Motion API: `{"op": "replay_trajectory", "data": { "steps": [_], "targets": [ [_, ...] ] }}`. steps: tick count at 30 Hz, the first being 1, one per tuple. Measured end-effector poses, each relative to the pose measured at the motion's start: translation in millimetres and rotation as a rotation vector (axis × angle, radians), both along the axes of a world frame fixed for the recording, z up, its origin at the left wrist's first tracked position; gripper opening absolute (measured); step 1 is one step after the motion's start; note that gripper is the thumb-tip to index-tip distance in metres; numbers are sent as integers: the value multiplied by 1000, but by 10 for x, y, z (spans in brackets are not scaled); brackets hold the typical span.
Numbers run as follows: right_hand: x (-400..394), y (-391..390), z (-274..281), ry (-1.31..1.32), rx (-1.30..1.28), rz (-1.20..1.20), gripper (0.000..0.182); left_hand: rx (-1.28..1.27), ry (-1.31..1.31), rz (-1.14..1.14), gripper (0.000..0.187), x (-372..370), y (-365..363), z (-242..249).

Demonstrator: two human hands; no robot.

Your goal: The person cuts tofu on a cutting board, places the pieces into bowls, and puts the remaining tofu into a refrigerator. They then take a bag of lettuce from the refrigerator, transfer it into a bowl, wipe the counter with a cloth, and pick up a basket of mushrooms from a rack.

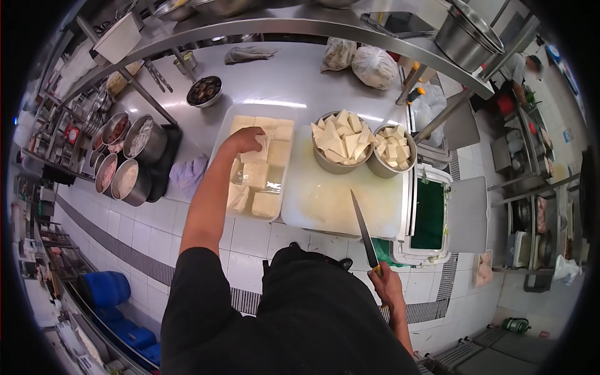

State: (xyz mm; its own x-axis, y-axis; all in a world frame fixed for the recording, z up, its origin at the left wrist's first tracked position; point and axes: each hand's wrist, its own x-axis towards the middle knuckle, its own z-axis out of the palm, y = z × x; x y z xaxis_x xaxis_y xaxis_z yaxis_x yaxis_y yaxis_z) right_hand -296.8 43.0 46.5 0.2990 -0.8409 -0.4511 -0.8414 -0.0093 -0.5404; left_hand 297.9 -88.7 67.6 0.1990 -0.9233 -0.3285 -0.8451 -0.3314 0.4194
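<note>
My left hand is over a clear tub of pale blocks that look like tofu, its fingers closed around one block. Some liquid shows between the blocks. In my right hand is a long knife, held by its yellow handle with the blade pointing forward over the near part of a white cutting board. At the board's far edge stand two metal pots, the larger heaped with cut pale pieces and the smaller filled with smaller ones.
Metal pots of ingredients stand at the left, near a purple cloth. A bowl of dark food and plastic bags lie farther back under a steel shelf. Right of the board is a green-lined bin. Another person stands far right.
</note>
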Motion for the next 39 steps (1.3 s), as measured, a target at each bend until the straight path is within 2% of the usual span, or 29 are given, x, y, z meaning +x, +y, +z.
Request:
{"op": "replay_trajectory", "data": {
  "steps": [2, 4, 7, 10, 11, 12, 14, 15, 17, 18, 20, 21, 22, 24, 25, 27, 30, 31, 32, 34, 39],
  "targets": [
    [-49, 14, 10, -16, 24, -23, 44, -36, -45, -65, 68, 29, -95, -21],
    [-118, 68, -12, -38, 6, -53, 43, 148, -187, -90, 78, -206, 2, 284],
    [-209, 87, -30, -74, -9, -82, 41, 189, -301, -24, 82, -490, 182, 500],
    [-273, 60, -17, -88, 0, -75, 41, 117, -424, -89, 82, -535, 375, 304],
    [-293, 41, -13, -82, 1, -58, 41, 67, -300, -133, 84, -317, 385, 14],
    [-318, 14, -24, -87, -1, -54, 41, 66, -305, -129, 84, -347, 440, 77],
    [-366, -54, -47, -106, -34, 14, 38, 25, -60, 102, 66, -459, 648, 231],
    [-364, -93, 1, -108, -38, 22, 38, 21, -63, 110, 66, -449, 736, 191],
    [-319, -165, 196, -121, -120, 80, 36, -340, 747, 383, 61, -367, 927, 39],
    [-280, -195, 261, -124, -120, 90, 36, -345, 744, 391, 61, -434, 1001, -4],
    [-163, -243, 409, -291, -260, 100, 35, -696, 1535, 586, 50, -726, 1098, -112],
    [-53, -266, 570, -361, -208, 73, 34, -857, 1668, 576, 51, -958, 1100, -144],
    [43, -277, 693, -358, -208, 83, 34, -866, 1669, 584, 51, -1203, 1102, -116],
    [224, -285, 892, -287, -307, 210, 33, -918, 1953, 567, 53, -1619, 1070, 7],
    [315, -264, 962, -274, -320, 228, 29, -927, 1956, 570, 53, -1690, 1007, -77],
    [434, -227, 1013, -273, -322, 264, 28, -855, 2200, 330, 59, -1774, 852, -313],
    [504, -199, 1037, -288, -293, 273, 28, -857, 2094, 313, 65, -1973, 759, -254],
    [505, -193, 1047, -290, -295, 275, 28, -948, 2021, 555, 64, -2127, 723, -113],
    [500, -187, 1056, -292, -297, 274, 27, -943, 2023, 557, 64, -2130, 694, -142],
    [486, -186, 1089, -273, -285, 278, 26, -906, 2072, 405, 62, -2109, 602, -186],
    [445, -199, 1045, -272, -288, 284, 25, -859, 2073, 390, 61, -2166, 511, -188]
  ]
}}
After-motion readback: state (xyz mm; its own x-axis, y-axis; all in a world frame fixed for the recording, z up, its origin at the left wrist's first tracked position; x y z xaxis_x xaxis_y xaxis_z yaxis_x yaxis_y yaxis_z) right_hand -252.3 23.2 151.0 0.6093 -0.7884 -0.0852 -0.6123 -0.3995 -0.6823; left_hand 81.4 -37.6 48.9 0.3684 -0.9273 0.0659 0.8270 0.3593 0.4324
